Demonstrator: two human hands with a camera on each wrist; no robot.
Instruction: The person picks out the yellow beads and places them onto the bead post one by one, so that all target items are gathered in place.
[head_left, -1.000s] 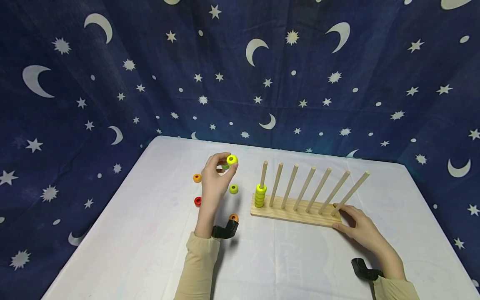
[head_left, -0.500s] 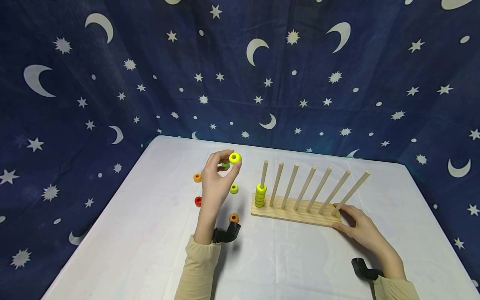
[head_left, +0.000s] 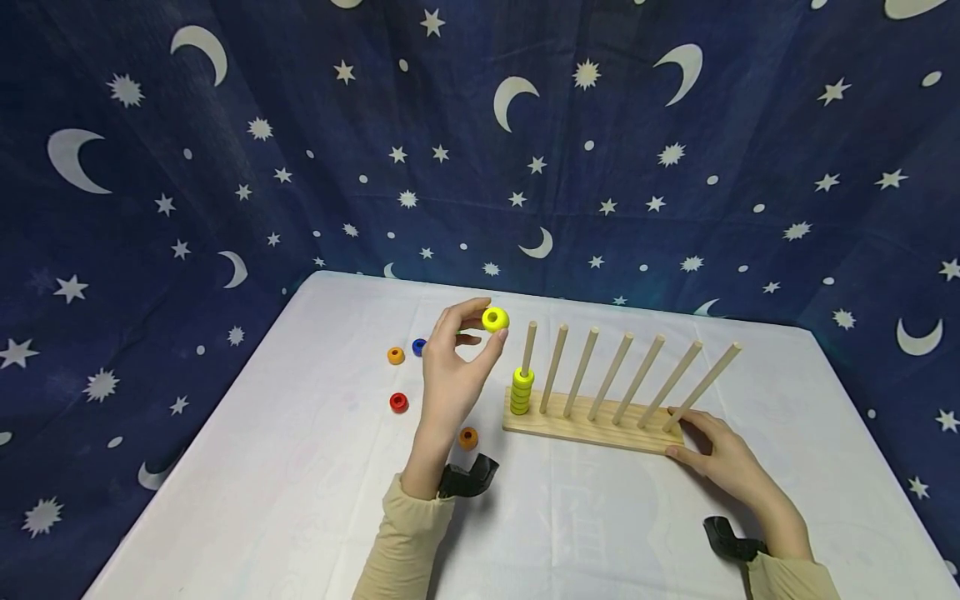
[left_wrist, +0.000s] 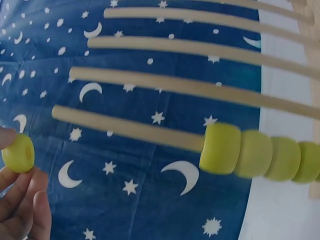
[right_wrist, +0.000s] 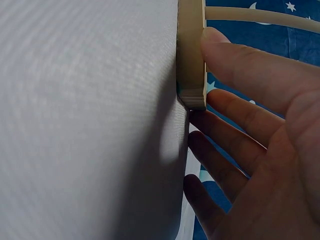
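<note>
My left hand (head_left: 454, 367) pinches a yellow bead (head_left: 496, 328) between thumb and fingertips, raised just left of the first peg's top. In the left wrist view that bead (left_wrist: 15, 157) shows its hole facing the tip of the peg (left_wrist: 125, 127). Several yellow beads (head_left: 520, 402) are stacked low on this leftmost peg. The other slanting pegs on the wooden base (head_left: 573, 430) carry no beads. At the base's right end, my right hand (head_left: 720, 458) holds it, thumb on the front edge; the right wrist view shows the fingers around the base end (right_wrist: 192, 65).
Left of the rack, a red bead (head_left: 398, 410), a blue bead (head_left: 418, 352) and two orange beads, one farther back (head_left: 395, 362) and one nearer (head_left: 468, 446), lie on the white cloth (head_left: 247, 475). A starry blue curtain (head_left: 450, 225) stands behind the table.
My left hand has moved right with the yellow bead, closer to the leftmost peg. The blue bead has come into view, and a yellow-green one is now hidden. My right hand stays put.
</note>
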